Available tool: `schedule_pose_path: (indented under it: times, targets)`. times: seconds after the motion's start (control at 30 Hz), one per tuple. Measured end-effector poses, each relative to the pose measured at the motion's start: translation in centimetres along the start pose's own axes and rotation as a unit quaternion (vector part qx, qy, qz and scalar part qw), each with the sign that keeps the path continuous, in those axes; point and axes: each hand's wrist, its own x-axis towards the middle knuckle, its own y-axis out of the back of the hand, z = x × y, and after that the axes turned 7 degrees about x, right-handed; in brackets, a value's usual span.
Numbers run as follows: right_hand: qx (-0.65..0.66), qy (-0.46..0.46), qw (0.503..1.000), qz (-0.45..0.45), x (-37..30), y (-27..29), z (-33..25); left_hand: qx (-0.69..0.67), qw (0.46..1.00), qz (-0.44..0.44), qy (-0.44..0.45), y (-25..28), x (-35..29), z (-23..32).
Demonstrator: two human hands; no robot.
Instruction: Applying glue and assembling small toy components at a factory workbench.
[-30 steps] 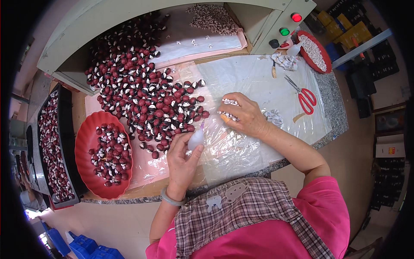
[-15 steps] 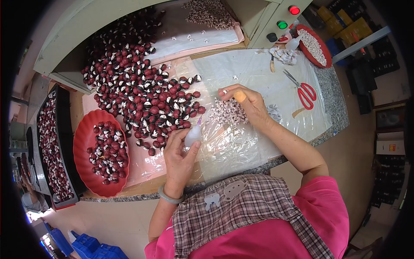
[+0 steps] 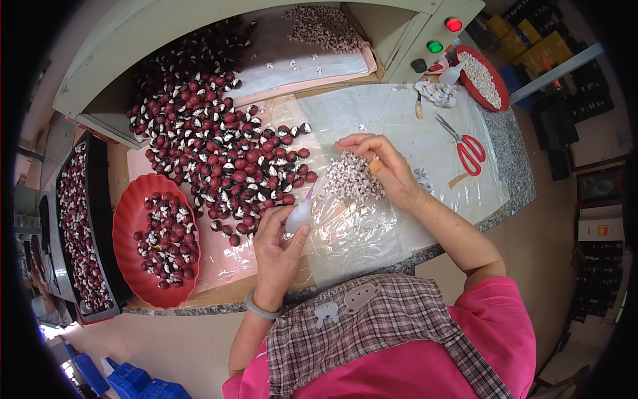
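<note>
Since a second ago: right hand [image 3: 384, 166] moved from a few scattered bits to the far side of a heap of small pale pieces [image 3: 351, 179], now gathered on the clear plastic sheet [image 3: 399, 219]; left hand [image 3: 278, 247] barely shifted. Right fingers bent together, cupped against the heap's far and right edges, touching it. Left fingers clamped on a small white squeeze bottle [image 3: 299, 214], pink tip aimed at the heap, just short of its left edge. Left of the heap, spread over the table [image 3: 512, 166]: a big pile of dark red caps [image 3: 219, 153]. Farther left of the heap, a red bowl [image 3: 126, 219] holding more caps. Right of the heap, well apart, red scissors [image 3: 465, 146] lying flat on the sheet.
</note>
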Motion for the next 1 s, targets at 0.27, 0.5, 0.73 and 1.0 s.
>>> schedule_pose_path:
  times: [0.27, 0.5, 0.73, 1.0]
  targets:
    - [-0.050, -0.028, 0.998, -0.027, 0.4, 0.0, -1.1, 0.018, 1.000, 0.000, 0.005, 0.1, 0.0, 0.0]
    - [-0.085, -0.026, 0.995, -0.038, 0.7, 0.3, -1.5, 0.025, 1.000, -0.004, 0.017, 0.2, -0.1, 0.2]
    - [-0.141, -0.011, 0.987, -0.070, 1.3, -0.2, -2.3, 0.019, 0.999, -0.003, 0.030, 0.2, 0.0, 0.4]
    - [-0.484, 0.031, 0.875, 0.011, 3.8, 4.9, 0.5, 0.021, 1.000, -0.002, 0.013, 0.1, 0.2, 0.6]
